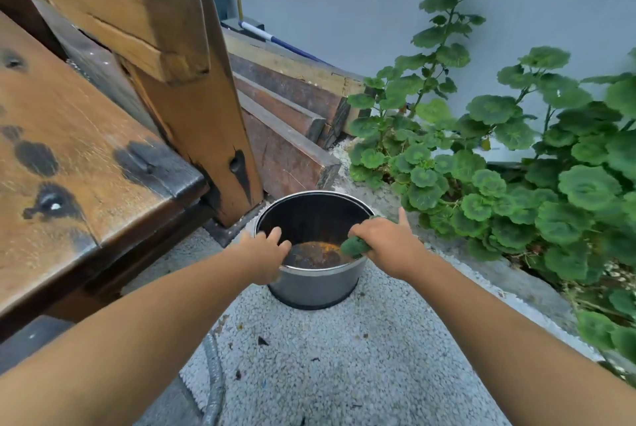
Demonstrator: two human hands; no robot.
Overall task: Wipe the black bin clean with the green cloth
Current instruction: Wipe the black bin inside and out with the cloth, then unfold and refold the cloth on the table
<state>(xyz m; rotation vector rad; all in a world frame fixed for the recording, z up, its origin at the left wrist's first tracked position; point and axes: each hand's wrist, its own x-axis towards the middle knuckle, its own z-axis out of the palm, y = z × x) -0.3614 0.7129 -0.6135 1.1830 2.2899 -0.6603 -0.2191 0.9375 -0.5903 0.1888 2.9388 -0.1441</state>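
Note:
A round black bin (316,291) with a metal rim stands on the pebbled ground, its bottom rusty and orange-stained. My left hand (265,255) grips the bin's near-left rim, fingers curled over the edge. My right hand (385,246) holds a bunched green cloth (354,246) at the right rim, with the cloth hanging just inside the bin and the thumb sticking up.
A worn wooden bench (86,164) and its upright post (206,136) stand close on the left of the bin. Stacked timber (289,136) lies behind it. Green leafy plants (516,167) fill the right side against a grey wall. A grey hose (215,387) lies on the ground.

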